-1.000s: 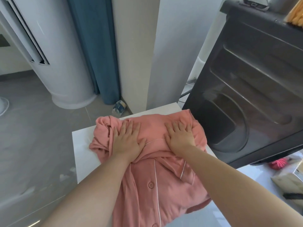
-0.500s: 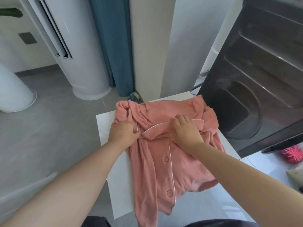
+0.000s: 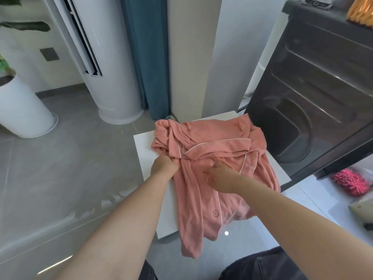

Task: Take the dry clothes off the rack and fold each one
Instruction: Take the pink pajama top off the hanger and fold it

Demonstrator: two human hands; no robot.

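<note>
A white plant pot stands on the grey floor at far left. To its right is a tall white cylindrical air-conditioning unit, then a teal curtain.

In the centre stands a small white table. A salmon-pink pyjama shirt with white piping lies spread on it, front side up. Its collar is toward the far edge, and its hem and one sleeve hang over the near edge.

The person's left hand is at the shirt's left side, just below the collar. Its fingers are curled tightly round a bunch of the fabric.

The right hand lies on the shirt's front beside the buttoned placket. Its forefinger reaches forward and the other fingers are partly bent. I cannot tell whether it pinches the cloth or only presses on it.

A large dark grey appliance stands just beside the table on the right. A bright pink fuzzy thing lies below it.
</note>
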